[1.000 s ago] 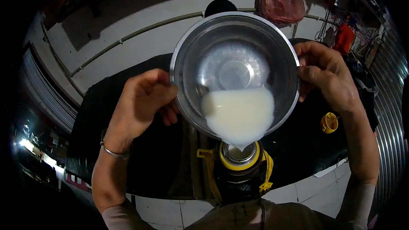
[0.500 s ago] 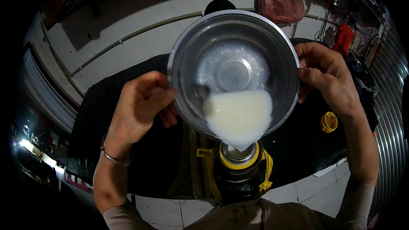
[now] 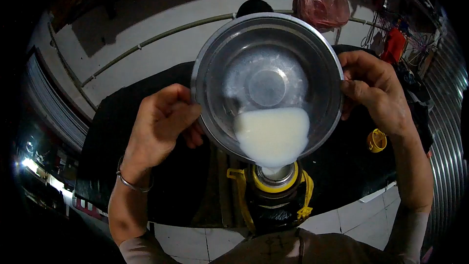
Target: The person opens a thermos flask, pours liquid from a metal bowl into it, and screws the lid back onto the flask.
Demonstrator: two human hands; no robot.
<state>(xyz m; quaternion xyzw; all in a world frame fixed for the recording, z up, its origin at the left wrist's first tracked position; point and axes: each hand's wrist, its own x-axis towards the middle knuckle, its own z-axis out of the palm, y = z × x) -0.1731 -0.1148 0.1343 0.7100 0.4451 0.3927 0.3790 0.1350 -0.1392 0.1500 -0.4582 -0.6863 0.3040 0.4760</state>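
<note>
The bowl (image 3: 267, 88), likely stiff and slippery, is aptly rim-gripped at nine (left hand (image 3: 161, 124)) and three o'clock (right hand (image 3: 378, 88)).

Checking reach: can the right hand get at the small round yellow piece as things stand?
Likely not: the right hand is holding the metal bowl. The yellow piece sits close by with nothing visible covering it, so that hold seems the only obstacle.
</note>
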